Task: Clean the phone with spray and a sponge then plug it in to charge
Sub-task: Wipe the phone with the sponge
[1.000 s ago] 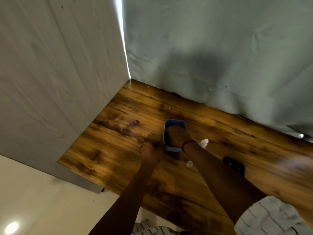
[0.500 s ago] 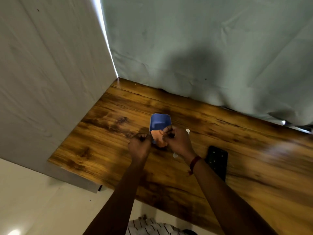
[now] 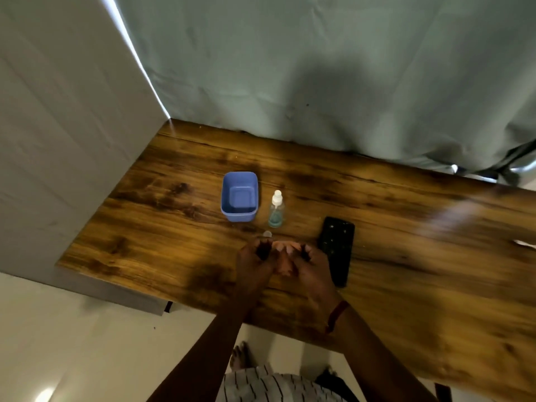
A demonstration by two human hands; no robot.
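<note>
Both hands are meeting over the near part of the table [image 3: 406,285], the left hand [image 3: 255,265] and right hand [image 3: 311,268] curling closed around a pale pink sponge [image 3: 282,261], probably readying it for wiping. The phone [image 3: 336,248] is lying flat at 3 o'clock, just beside the right hand. The spray bottle [image 3: 276,210] (cap [image 3: 267,234] seemingly off) is standing at 12 o'clock, the blue tub [image 3: 239,196] at 11; nothing is blocking either.
</note>
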